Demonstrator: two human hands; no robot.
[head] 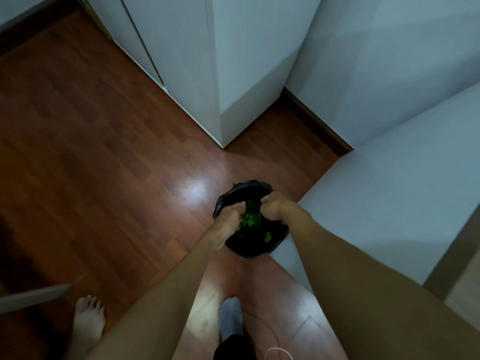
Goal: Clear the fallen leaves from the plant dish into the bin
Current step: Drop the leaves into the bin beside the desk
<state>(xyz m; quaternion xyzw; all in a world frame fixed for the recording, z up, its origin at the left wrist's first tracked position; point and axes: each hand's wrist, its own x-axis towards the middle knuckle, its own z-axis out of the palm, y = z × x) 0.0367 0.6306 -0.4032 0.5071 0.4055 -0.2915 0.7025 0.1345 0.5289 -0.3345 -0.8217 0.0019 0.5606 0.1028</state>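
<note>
- While both hands reach over the bin [235, 189], the left hand [230, 213] grasps green leaves [250, 219]; the right hand [272, 205] is clenched, contents unseen.
- Beyond, its black liner: release low inside, so nothing spills onto the floor [91, 141].

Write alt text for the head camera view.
Seen from above, a person's left hand and right hand reach over a small bin lined with a black bag, green leaves between them. The bin stands on a wooden floor beside white cabinets.
</note>
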